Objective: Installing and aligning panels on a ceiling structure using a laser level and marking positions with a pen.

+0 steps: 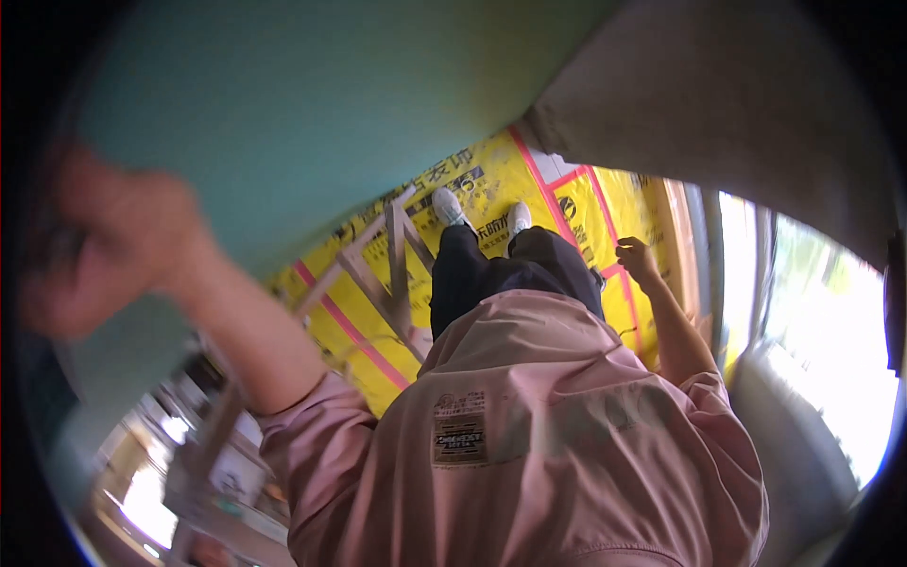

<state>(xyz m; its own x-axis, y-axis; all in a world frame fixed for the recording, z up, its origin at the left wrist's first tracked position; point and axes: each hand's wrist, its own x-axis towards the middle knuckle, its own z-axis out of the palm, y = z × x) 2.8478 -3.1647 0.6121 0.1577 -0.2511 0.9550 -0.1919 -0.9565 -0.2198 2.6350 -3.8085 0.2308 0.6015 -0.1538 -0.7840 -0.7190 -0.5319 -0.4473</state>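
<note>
Left hand: left edge of the frame, blurred, in front of the green wall occupying the upper left; grip and contact cannot be determined. Right hand: right of centre, fingers loosely curled, grip indeterminate. Wooden frame: near centre, standing on yellow floor covering, left of the legs.

Yellow printed sheeting covered the floor, crossed by strips of pinkish-red tape; two pale shoes stood on it, with a brownish frame of slanting bars just to their left
</note>
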